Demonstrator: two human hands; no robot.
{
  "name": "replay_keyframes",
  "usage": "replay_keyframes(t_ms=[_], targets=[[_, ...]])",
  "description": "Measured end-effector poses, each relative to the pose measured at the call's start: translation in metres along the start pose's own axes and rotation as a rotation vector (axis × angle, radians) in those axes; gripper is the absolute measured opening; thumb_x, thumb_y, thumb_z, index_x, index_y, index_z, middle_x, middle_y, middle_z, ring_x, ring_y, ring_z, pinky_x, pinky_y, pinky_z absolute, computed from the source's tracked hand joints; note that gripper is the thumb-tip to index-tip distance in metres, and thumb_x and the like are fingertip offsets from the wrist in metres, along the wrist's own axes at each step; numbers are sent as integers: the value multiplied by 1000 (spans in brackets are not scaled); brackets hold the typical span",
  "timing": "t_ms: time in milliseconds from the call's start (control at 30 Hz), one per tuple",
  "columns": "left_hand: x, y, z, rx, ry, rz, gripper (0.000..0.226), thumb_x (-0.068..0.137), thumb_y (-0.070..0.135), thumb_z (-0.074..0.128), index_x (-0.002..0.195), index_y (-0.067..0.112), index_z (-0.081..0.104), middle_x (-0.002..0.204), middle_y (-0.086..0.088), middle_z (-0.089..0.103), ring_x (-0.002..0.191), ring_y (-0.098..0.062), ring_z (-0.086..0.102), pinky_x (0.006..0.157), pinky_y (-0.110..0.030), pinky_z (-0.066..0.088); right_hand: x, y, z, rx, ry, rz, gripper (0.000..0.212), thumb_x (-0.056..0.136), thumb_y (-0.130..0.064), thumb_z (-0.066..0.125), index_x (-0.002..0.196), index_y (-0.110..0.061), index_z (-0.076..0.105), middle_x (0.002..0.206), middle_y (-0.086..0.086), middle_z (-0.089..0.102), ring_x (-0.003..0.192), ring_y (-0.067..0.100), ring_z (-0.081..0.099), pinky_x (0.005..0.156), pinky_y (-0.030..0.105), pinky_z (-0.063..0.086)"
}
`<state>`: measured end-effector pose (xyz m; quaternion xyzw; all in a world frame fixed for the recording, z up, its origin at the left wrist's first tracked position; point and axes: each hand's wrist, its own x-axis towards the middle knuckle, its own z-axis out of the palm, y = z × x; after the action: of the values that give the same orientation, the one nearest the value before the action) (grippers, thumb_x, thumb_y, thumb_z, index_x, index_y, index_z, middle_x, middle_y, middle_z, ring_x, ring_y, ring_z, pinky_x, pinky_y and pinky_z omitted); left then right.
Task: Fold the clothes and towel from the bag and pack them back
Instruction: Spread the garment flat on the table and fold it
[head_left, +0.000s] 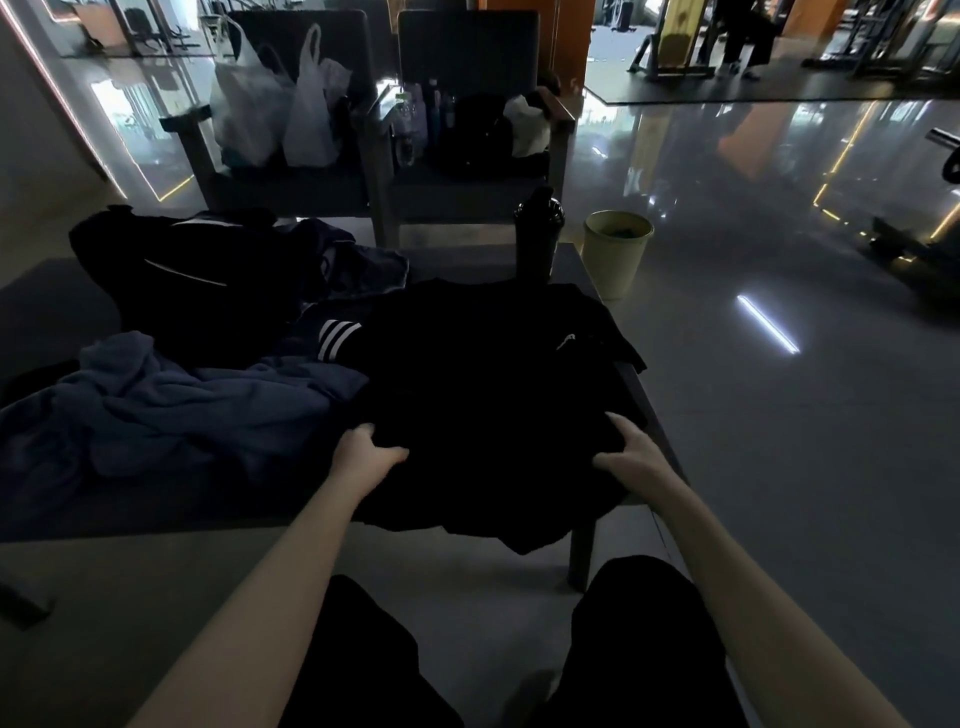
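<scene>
**A:** Head view. Where is everything, taking the black bottle (538, 236) as the marker?

**B:** The black shirt (493, 384) lies spread on the table (52, 301) just on the near side of the bottle, and its near hem hangs over the table edge. The blue towel (171, 410) is crumpled to the near left of the bottle. A dark garment with white stripes (337, 340) sits between the towel and the shirt. The black bag (171, 275) slumps well to the left of the bottle. A pale bin (615, 252) stands on the floor just right of it.

**A:** And the hands?

**B:** Both are on the shirt, at the end far from the bottle. The left hand (363, 457) has its fingers curled into the cloth at the shirt's left side. The right hand (631, 457) grips the right side, thumb and fingers closed on the fabric. The light is dim, so I cannot tell how much cloth each hand has gathered.

**A:** So the step is the first fold of the shirt?

**B:** I judge so. Nothing looks folded or packed yet. To do it well, keep both grips level and pull the hem taut so the body lies flat. Then carry the hem toward the bottle in one motion and stop short of the bottle so it isn't knocked. The sleeve drooping off the right edge should be tucked in first.
</scene>
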<state>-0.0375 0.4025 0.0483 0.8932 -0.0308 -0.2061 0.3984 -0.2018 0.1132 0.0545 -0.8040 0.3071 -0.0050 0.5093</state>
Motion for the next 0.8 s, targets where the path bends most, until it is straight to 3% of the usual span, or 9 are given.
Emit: replay_keyframes(t_ms=[33,100,200,300,400,500,567,667,800], targets=[[-3,2,2,104,37,29,35,86,23,66,113,2,58,111,-16,62,94,-29,60,82,-37,50,-1,6,5,-123,62,-12,55,84,-5,60,136,-11,45,118,7,51,103,22,54,79,27,44],[-6,6,2,166,82,55,25,93,25,55,100,1,61,101,-18,63,86,-30,59,77,-36,49,-5,14,11,-269,223,-37,28,85,-12,59,112,-5,59,105,9,54,91,24,56,70,30,45],[-6,13,-7,108,89,16,25,97,19,43,110,2,56,107,-16,58,93,-32,55,83,-37,45,-12,11,6,-174,321,-19,15,89,-18,55,86,-3,57,77,7,57,72,25,57,58,31,42],[-8,21,-19,169,52,-43,29,96,7,38,119,-3,52,117,-22,54,99,-34,52,84,-36,42,-17,2,-5,-20,345,53,15,89,-15,56,98,-4,56,85,8,58,81,24,55,64,30,41],[-17,26,-28,275,19,-67,24,94,2,39,111,-3,54,120,-23,53,91,-30,50,78,-33,40,-23,-4,-14,87,357,81,30,86,-13,58,114,-1,56,97,10,58,89,23,56,71,31,43],[-32,30,-38,321,-16,-95,31,97,5,38,123,-6,52,130,-21,50,111,-31,49,96,-35,38,-38,-12,-23,216,372,79,29,85,-10,57,113,-2,59,97,11,60,87,23,58,65,28,44],[-44,30,-46,374,-23,-100,34,100,8,35,128,-6,49,135,-18,48,118,-29,47,97,-30,36,-49,-16,-28,294,389,92,22,85,-10,55,105,-5,62,94,12,61,83,25,59,67,32,50],[-63,29,-55,518,-27,-38,36,102,13,34,131,0,50,137,-15,50,126,-28,46,98,-28,35,-69,-19,-35,384,393,76,13,85,-8,51,92,-10,62,84,11,59,67,23,56,50,27,48],[-82,30,-64,389,-17,-61,42,99,28,46,130,1,51,132,-16,53,122,-32,48,104,-36,35,-96,-21,-39,467,358,25,26,86,-1,44,93,-16,63,74,3,56,58,16,51,34,14,37]])
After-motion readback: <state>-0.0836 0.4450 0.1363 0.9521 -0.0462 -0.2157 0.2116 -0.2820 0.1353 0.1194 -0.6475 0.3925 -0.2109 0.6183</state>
